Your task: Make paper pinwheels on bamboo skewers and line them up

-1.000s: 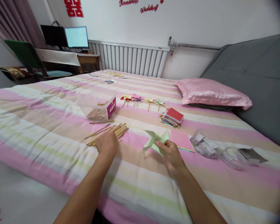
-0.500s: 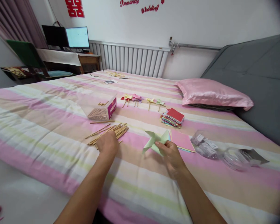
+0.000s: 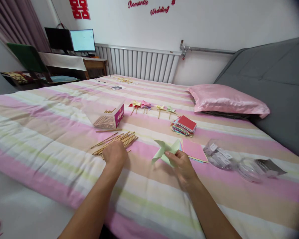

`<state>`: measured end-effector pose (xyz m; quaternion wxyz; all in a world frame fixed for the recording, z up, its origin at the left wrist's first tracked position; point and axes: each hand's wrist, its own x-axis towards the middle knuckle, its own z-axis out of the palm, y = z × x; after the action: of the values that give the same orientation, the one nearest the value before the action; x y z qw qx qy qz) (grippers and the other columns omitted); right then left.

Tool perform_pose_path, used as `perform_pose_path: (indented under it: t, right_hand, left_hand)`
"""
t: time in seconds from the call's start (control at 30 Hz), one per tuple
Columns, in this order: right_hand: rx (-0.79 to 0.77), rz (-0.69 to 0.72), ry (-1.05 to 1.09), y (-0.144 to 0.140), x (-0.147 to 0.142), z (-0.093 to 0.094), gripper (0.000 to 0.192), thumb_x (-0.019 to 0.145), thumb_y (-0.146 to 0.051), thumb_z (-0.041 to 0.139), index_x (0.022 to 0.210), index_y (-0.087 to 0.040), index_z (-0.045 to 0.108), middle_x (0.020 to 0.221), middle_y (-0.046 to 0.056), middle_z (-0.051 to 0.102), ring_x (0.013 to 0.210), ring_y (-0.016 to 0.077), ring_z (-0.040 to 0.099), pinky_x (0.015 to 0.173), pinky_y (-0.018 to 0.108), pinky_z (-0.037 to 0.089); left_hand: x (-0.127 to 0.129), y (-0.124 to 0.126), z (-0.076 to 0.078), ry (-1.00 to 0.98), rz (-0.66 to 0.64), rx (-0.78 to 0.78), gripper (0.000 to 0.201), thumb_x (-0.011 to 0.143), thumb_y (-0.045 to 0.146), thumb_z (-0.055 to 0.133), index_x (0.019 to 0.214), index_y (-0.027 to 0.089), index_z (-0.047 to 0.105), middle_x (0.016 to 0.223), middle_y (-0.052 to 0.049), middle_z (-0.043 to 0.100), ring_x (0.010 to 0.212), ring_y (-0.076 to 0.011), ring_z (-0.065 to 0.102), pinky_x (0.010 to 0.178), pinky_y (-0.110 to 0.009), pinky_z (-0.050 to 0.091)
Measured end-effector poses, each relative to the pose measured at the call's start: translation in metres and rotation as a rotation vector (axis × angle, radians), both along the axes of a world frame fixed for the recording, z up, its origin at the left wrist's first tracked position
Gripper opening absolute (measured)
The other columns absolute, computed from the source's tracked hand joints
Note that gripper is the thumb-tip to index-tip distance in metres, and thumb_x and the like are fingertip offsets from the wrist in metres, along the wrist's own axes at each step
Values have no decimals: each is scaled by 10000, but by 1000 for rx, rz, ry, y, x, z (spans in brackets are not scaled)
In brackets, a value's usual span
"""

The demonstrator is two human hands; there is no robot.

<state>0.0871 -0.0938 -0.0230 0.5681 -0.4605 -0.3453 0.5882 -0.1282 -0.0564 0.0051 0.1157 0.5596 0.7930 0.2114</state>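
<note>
- My right hand [image 3: 183,164] pinches the green pinwheel [image 3: 161,152] between thumb and fingers, a little past 12 o'clock from me, just above the bed [image 3: 144,199].
- My left hand [image 3: 115,153] lies on the sticks [image 3: 128,139] at 11 o'clock, fingers curled under; they are hidden, so I cannot tell whether they grip any.
- My thumb covers part of the pinwheel's middle. If nothing else fastens the blades there, a looser pinch could let them spring apart; a harder one could crease the thin paper.
- The sticks overlap at odd angles, so pulling one out could drag others along or roll them over the soft bed.
- The pink sheets [image 3: 194,149] sit close by at 1 o'clock; a sweep of my right wrist could scatter them.
- Writing: on the wall at 12 o'clock, red letters read "Romantic" [image 3: 138,4] and "Wedding" [image 3: 159,10]; at 11 o'clock hangs a red character [image 3: 79,9], cut off at the top.
- The box [image 3: 119,116] at 11 o'clock has white characters on purple, too blurred to read.
- The white tags [image 3: 224,152] at 2 o'clock and the screen [image 3: 82,39] at 11 are illegible.
</note>
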Motion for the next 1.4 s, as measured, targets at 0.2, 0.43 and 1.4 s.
perform_pose_path:
  t: [0.2, 0.43, 1.4]
  right_hand:
    - [17, 39, 15, 0, 0, 0, 270, 603, -324, 765, 807, -165, 689, 750, 32, 704, 659, 169, 615, 610, 270, 457]
    - [43, 52, 103, -1, -1, 4, 200, 595, -298, 773, 737, -185, 689, 777, 28, 711, 706, 173, 624, 664, 276, 468]
    - [157, 370, 212, -6, 4, -4, 196, 633, -319, 772, 740, -184, 678, 717, -5, 604, 694, 119, 507, 653, 228, 394]
  left_hand:
    - [10, -7, 6, 140, -97, 9, 165, 665, 246, 526, 683, 219, 688, 753, -95, 699, 776, -297, 625, 607, -336, 406]
    - [18, -9, 0, -408, -331, 125, 120, 661, 279, 582, 628, 185, 650, 599, -31, 650, 589, -179, 598, 558, -260, 406]
    - [42, -21, 5, -1667, -362, 109, 164, 599, 156, 775, 691, 119, 644, 745, -38, 705, 770, -123, 647, 738, -213, 483]
